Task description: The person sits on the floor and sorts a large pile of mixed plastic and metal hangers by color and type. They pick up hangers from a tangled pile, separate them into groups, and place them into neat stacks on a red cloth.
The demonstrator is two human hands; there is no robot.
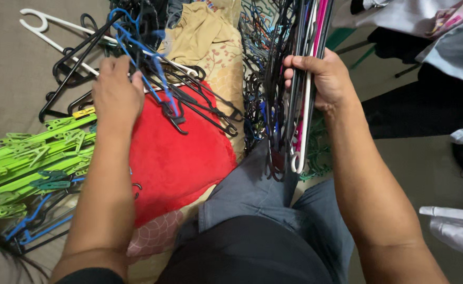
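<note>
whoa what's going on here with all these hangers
A person is sitting among heaps of clothes hangers. Their right hand is closed around a thick bunch of hangers, mostly black with a white and a pink one, held upright with the hooks pointing down. Their left hand reaches into a tangled pile of black and blue hangers lying over a red cushion. A stack of green clip hangers lies further left.
</note>
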